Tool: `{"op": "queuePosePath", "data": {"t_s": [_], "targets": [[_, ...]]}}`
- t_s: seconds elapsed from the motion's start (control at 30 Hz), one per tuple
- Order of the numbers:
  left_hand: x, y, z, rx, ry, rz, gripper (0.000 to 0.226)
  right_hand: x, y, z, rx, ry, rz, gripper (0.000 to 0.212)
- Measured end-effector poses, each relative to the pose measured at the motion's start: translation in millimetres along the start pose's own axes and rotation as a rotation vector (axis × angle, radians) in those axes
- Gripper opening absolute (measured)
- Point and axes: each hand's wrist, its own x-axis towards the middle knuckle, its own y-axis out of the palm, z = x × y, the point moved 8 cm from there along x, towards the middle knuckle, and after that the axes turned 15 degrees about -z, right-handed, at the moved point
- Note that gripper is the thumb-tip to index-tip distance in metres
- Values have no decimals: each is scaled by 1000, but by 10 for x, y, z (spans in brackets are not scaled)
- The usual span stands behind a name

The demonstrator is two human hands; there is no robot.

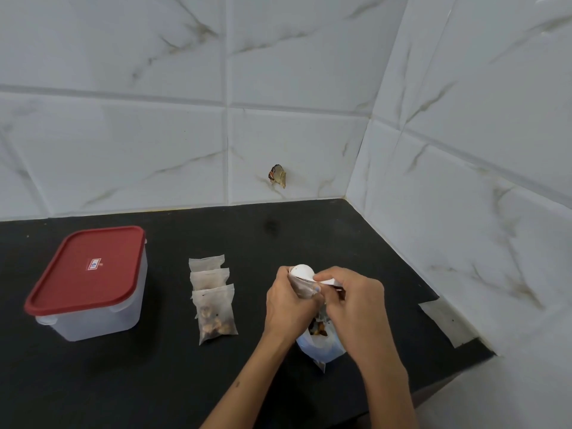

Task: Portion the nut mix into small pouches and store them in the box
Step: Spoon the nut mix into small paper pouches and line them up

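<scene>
My left hand grips a small translucent pouch by its upper part. My right hand holds a white plastic spoon, whose bowl sits at the pouch's mouth. Right under both hands stands the open bag of nut mix, with brown nuts showing inside. Three filled pouches lie overlapping in a row on the black counter, left of my hands. The clear plastic box with its red lid on stands at the far left.
White marble-patterned tiled walls close the counter at the back and on the right. A chipped spot marks the back wall. A strip of tape lies at the counter's right edge.
</scene>
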Motion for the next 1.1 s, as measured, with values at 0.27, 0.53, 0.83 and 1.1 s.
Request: {"op": "queuePosePath", "data": {"t_s": [0.27,0.53,0.83,1.1], "targets": [[25,16,-24,-9,11,4,36,57,-119,48,40,0,1,18],[62,27,-71,-14,33,8,40,115,-125,84,-31,21,47,19],[91,87,-122,-2,91,33,40,104,-111,110,-17,-6,-119,19],[140,59,-118,-19,143,17,41,136,-179,67,108,109,-15,16]]}}
